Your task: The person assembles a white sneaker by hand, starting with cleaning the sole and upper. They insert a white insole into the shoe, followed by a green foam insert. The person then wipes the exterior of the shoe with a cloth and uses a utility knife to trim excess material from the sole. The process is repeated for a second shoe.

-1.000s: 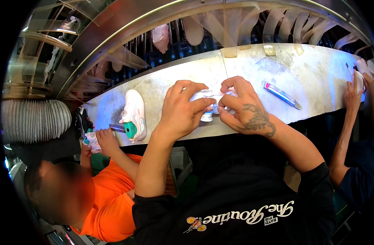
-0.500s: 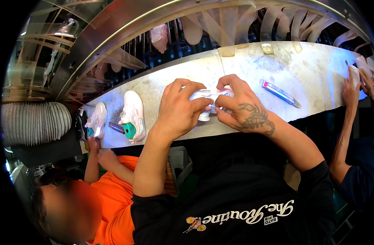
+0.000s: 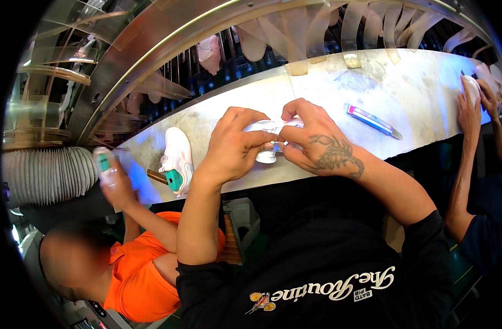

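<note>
Both my hands are closed on a white shoe [image 3: 266, 156], held just above the worktable and mostly hidden behind my fingers. My left hand [image 3: 237, 143] pinches its left side with bent fingers. My right hand [image 3: 307, 134] grips the other side, thumb and forefinger close to the left hand's fingertips. To the left, a pale pink-white shoe [image 3: 177, 153] with a green block in its opening stands on the table. A pen-like tool with a pointed tip [image 3: 374, 122] lies to the right of my right hand.
The long white worktable [image 3: 426, 82] curves across, with clear plastic strips [image 3: 352, 38] hanging along its far side. At left, a co-worker in orange [image 3: 146, 274] holds a shoe [image 3: 104, 164] beside a ribbed duct [image 3: 48, 175]. Another person's hands [image 3: 473, 107] hold a shoe at far right.
My hands stay on the white shoe, shifted slightly left in the view. The co-worker at left has lifted a shoe off the table and swung it left toward the duct.
</note>
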`<state>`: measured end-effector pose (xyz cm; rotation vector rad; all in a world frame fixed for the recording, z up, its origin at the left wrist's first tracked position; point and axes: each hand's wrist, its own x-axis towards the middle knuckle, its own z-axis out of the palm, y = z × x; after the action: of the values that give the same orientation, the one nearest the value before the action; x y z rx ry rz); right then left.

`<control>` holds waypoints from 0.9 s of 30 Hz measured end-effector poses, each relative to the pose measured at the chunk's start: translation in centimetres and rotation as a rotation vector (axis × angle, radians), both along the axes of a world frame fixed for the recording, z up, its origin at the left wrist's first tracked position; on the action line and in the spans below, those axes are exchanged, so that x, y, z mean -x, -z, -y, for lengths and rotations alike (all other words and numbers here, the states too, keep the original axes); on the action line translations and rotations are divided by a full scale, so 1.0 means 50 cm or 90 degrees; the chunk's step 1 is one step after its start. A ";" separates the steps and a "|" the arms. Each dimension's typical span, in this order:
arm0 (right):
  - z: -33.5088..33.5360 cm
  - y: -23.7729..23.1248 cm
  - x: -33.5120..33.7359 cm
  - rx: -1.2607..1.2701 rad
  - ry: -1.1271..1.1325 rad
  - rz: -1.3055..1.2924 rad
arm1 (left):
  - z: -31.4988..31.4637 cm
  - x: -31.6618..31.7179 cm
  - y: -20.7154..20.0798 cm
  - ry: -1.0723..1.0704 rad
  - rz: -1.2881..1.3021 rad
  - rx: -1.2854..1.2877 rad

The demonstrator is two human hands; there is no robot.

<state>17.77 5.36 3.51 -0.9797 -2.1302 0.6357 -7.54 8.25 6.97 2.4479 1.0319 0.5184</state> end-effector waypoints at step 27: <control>-0.008 -0.012 0.008 0.056 0.000 0.077 | -0.017 -0.007 -0.029 0.002 -0.085 0.084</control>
<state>17.37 5.75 4.12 -1.0900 -2.2239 0.6902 -7.18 9.10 8.40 2.3926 1.0791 0.2806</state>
